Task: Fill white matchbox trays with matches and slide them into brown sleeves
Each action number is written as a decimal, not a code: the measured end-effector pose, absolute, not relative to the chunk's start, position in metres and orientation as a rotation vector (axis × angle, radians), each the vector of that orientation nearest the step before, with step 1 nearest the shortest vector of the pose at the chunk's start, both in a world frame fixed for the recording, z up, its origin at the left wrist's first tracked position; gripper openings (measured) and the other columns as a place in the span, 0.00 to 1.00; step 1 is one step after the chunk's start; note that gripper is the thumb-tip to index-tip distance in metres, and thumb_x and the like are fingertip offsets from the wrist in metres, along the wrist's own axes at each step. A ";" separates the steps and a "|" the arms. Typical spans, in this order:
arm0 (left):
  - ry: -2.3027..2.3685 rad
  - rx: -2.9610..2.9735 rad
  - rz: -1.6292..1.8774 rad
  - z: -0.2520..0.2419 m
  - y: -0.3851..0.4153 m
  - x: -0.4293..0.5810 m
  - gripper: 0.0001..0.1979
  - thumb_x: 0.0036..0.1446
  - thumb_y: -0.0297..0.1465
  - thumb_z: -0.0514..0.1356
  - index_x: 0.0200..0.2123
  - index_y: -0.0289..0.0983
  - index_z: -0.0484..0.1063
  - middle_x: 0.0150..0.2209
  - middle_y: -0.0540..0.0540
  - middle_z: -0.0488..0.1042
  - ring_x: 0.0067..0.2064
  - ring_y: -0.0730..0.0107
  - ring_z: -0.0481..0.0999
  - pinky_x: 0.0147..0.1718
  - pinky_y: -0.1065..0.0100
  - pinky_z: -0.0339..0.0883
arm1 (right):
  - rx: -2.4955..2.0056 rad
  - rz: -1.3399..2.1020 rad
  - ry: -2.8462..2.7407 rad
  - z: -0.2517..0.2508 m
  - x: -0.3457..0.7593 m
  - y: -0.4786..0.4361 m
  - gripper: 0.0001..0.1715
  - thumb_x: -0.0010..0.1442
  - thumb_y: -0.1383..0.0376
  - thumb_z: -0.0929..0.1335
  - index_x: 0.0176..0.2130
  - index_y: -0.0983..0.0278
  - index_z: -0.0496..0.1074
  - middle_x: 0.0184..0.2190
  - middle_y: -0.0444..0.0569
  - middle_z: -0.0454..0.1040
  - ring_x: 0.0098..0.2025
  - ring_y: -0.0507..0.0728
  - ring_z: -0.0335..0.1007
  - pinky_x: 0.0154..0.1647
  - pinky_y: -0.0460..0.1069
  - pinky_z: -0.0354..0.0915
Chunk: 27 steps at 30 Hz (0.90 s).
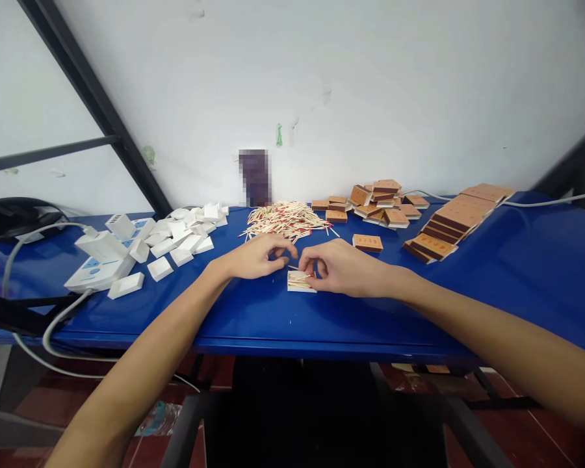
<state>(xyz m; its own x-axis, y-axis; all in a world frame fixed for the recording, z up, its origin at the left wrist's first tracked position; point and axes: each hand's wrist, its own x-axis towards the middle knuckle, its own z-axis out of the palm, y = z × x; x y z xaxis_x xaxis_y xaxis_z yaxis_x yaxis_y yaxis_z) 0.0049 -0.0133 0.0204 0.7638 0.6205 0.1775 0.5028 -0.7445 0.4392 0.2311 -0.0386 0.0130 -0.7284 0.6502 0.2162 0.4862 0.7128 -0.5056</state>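
Observation:
A small white matchbox tray lies on the blue table in front of me, with matches inside it. My right hand is at the tray's right end, thumb and fingers pinched on matches whose red heads show by the fingertips. To the tray's upper left hovers my left hand, its fingers curved and thumb apart, with nothing seen between them. Just beyond both hands spreads a big heap of loose matches, red heads pointing various ways.
White empty trays are piled at left, beside a white power strip with plugs and cables. Orange-brown matchbox sleeves are heaped at back right; a single matchbox lies nearer. Stacked sleeves lean farther right. A black frame stands at left.

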 end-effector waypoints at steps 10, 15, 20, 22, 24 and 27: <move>0.847 2.582 0.332 0.013 -0.008 0.004 0.09 0.60 0.31 0.57 0.38 0.35 0.76 0.33 0.47 0.73 0.32 0.73 0.68 0.31 0.71 0.60 | -0.760 0.491 -2.576 0.021 0.239 -0.032 0.07 0.59 0.65 0.68 0.37 0.63 0.75 0.31 0.45 0.75 0.29 0.51 0.67 0.32 0.46 0.59; 0.874 2.511 0.468 0.019 -0.013 0.005 0.09 0.58 0.34 0.60 0.33 0.34 0.75 0.31 0.48 0.71 0.31 0.73 0.66 0.32 0.70 0.61 | -0.695 0.380 -2.521 0.015 0.245 -0.020 0.06 0.61 0.65 0.66 0.36 0.64 0.73 0.30 0.45 0.74 0.30 0.52 0.66 0.32 0.47 0.59; 0.784 2.484 0.405 0.021 -0.023 0.016 0.08 0.56 0.34 0.62 0.31 0.35 0.76 0.31 0.48 0.70 0.33 0.73 0.66 0.34 0.69 0.61 | -0.674 0.302 -2.443 0.011 0.253 -0.010 0.07 0.62 0.65 0.65 0.37 0.65 0.72 0.29 0.46 0.73 0.29 0.52 0.65 0.33 0.47 0.59; 0.794 2.484 0.398 0.021 -0.025 0.018 0.08 0.55 0.35 0.62 0.31 0.35 0.74 0.30 0.49 0.69 0.32 0.73 0.65 0.33 0.69 0.60 | -0.583 0.407 -2.505 0.010 0.254 -0.010 0.09 0.63 0.63 0.65 0.40 0.65 0.73 0.31 0.47 0.74 0.31 0.53 0.67 0.35 0.48 0.60; 0.817 2.476 0.404 0.021 -0.026 0.018 0.11 0.54 0.38 0.63 0.32 0.35 0.71 0.29 0.51 0.67 0.31 0.74 0.64 0.31 0.70 0.58 | -0.484 0.529 -2.565 0.010 0.254 -0.012 0.13 0.64 0.62 0.64 0.44 0.65 0.73 0.34 0.48 0.75 0.33 0.54 0.68 0.36 0.48 0.61; 0.865 2.452 0.359 0.020 -0.024 0.016 0.17 0.51 0.42 0.66 0.33 0.36 0.68 0.29 0.52 0.65 0.29 0.75 0.62 0.28 0.71 0.56 | -0.523 0.576 -2.632 0.012 0.249 -0.019 0.16 0.61 0.60 0.67 0.47 0.64 0.72 0.36 0.48 0.74 0.35 0.55 0.68 0.36 0.49 0.61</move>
